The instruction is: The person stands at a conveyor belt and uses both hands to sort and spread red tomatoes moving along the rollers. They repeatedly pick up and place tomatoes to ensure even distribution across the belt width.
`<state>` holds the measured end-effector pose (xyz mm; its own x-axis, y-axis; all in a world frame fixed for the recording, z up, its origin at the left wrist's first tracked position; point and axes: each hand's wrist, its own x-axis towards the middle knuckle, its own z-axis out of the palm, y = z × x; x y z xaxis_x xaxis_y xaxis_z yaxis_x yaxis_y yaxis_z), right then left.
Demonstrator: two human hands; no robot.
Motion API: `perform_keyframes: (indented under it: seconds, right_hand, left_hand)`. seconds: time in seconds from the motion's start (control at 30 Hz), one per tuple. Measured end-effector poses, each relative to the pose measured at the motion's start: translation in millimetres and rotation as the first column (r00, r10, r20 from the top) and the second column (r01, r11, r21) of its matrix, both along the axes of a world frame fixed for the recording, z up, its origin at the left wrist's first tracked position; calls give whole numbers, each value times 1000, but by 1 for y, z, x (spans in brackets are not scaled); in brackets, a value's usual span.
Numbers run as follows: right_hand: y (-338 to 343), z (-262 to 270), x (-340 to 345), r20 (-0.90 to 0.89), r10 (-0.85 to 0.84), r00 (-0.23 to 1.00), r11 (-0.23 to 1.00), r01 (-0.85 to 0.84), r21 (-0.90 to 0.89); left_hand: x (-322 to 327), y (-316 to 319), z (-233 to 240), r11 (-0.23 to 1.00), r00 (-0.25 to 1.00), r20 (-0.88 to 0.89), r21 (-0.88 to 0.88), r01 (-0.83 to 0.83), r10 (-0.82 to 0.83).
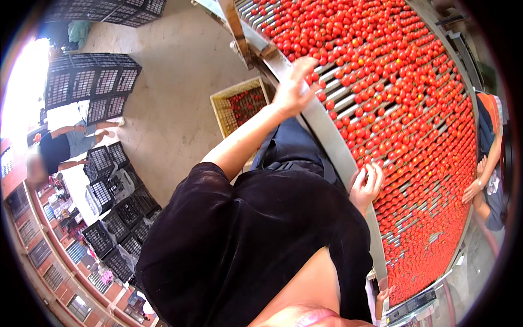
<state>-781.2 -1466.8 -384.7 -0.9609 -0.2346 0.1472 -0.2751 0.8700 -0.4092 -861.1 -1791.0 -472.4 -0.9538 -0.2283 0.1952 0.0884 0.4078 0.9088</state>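
Observation:
Cherry tomatoes (pixel 408 118), red with a few paler ones, cover a long bed of metal rollers (pixel 327 75) before me. My left hand (pixel 295 88) reaches over the bed's metal side rail (pixel 333 133), its fingers apart beside the nearest tomatoes. Nothing shows in that hand. Farther along the same rail, my right hand (pixel 365 186) is at the edge of the bed with its fingers curled. Whether something lies inside those fingers is hidden.
A yellow crate (pixel 222 110) holding tomatoes stands on the floor beside the bed. Black crates (pixel 94 81) are stacked at left, with more black crates (pixel 126 212) below. Across the bed a co-worker's hands (pixel 474 190) touch its edge. Another person's hand (pixel 384 294) appears lower down. A person (pixel 57 149) stands at far left.

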Motion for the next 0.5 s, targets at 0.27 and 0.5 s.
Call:
perform_keyframes:
  seconds: [0.27,0.5]
  right_hand:
    - [-3,-5,4,-20,-102,995,990,103,99]
    - [-13,-7,3,55,-214,975,963,201,182]
  left_hand:
    - [-110,36,-90,938,903,367,-172,301,-223]
    - [-182,-35,-120,846,857,500,-400,353,-122]
